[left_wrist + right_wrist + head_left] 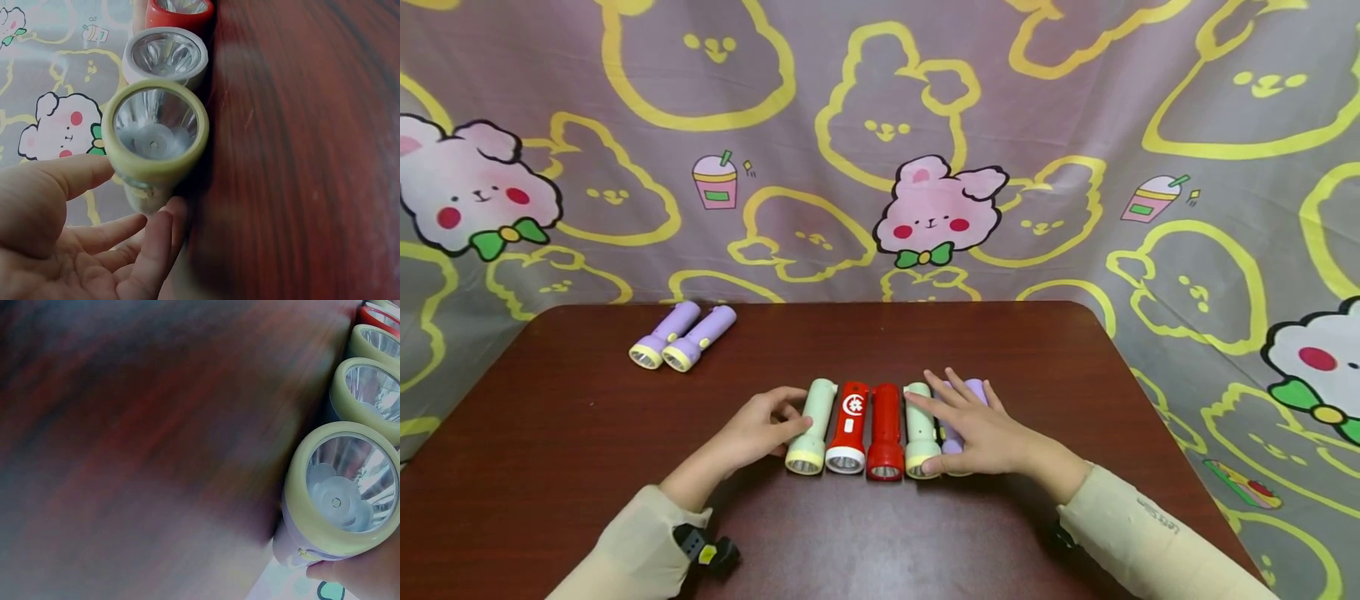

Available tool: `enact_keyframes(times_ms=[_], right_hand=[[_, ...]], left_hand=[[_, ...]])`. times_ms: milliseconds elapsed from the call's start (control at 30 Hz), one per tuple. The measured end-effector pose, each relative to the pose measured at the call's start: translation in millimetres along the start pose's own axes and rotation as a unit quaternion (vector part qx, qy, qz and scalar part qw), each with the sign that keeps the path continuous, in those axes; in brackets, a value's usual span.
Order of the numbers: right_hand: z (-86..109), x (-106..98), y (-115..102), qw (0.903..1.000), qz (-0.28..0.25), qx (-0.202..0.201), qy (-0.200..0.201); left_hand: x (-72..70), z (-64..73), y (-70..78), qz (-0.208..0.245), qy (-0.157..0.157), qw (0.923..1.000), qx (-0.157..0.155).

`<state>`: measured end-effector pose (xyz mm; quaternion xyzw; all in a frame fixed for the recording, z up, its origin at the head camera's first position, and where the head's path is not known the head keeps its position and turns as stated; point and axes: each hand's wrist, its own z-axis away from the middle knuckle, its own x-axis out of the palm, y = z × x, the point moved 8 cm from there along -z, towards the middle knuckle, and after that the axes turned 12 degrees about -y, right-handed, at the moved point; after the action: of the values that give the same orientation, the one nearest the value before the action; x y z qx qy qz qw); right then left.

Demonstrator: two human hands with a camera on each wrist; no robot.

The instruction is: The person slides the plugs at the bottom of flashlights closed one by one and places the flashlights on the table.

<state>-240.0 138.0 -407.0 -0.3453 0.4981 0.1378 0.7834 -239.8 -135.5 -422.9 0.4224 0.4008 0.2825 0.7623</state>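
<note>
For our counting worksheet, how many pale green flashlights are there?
2. One pale green flashlight ends the row at left, by the left hand; the other flashlight is fourth from left, partly covered by the right hand. No others seem hidden.

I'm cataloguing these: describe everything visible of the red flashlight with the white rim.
The red, plastic-looking tubular flashlight with the white rim lies on the reddish-brown wood-grain table, second from left in the row, lens end toward the viewer. Its upper side bears a white emblem and a small white rectangle. The flared head holds a silvery reflector and looks unlit. Close beside it lie a pale green tubular flashlight (left) and an all-red tubular flashlight (right); contact is unclear.
</note>
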Motion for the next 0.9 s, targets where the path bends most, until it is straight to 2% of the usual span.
enact_keyframes(times_ms=[300,533,900], right_hand=[[0.0,0,0,1.0,0.003,-0.003,-0.001],[0.4,0,-1,0.9999,0.009,-0.007,-0.001],[0.4,0,-2,0.9999,0.013,-0.007,0.001]], left_hand=[[-15.0,11.1,-1.0,-0.034,0.013,0.999,0.025],[-30.3,21.6,-4.3,-0.061,0.036,0.997,0.029],[-68.8,40.5,-18.3,-0.08,0.084,0.993,0.021]])
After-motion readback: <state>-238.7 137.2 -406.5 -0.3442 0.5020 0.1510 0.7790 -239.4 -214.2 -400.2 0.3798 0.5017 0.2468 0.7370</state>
